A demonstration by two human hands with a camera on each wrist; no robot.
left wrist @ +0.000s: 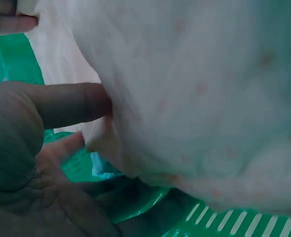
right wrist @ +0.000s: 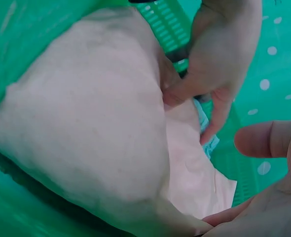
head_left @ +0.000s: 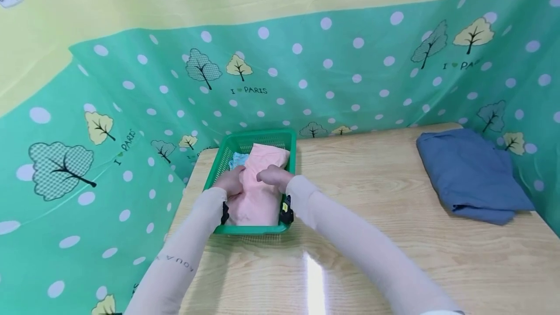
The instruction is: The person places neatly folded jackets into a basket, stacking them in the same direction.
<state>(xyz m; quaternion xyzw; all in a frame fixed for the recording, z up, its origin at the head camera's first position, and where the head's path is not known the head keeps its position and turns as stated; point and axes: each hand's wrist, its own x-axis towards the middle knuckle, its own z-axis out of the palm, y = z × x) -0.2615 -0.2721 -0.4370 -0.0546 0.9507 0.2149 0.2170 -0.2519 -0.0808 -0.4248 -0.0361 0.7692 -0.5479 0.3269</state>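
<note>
- The work in hand centres on the pink cloth (head_left: pixel 268 153), which lies inside the green basket (head_left: pixel 251 230), spread along most of its length and, seen from the head, within its rim.
- At the basket's left side, the left hand (head_left: pixel 231 181) pinches the near-side edge of that cloth: its thumb presses on the upper layer, with fingers about the edge below. The wrist view is dim there, so how firmly those fingers close underneath is hard to say.
- Over the basket's right half, the right hand (head_left: pixel 275 177) touches the cloth with extended fingers; its thumb stands away from the fabric, so it has no grasp on it.
- Done, as far as can be judged: the pink cloth is in the basket, together with a light blue cloth (head_left: pixel 238 160) that shows at its left edge, toward the basket's far end.
- Left, by the same judgement: the pink cloth is not yet let go, and its layers look loose rather than settled.
- Well apart from the basket, to its right, a dark blue cloth (head_left: pixel 472 174) lies loosely folded on the wooden table (head_left: pixel 358 169), untouched by either hand.
</note>
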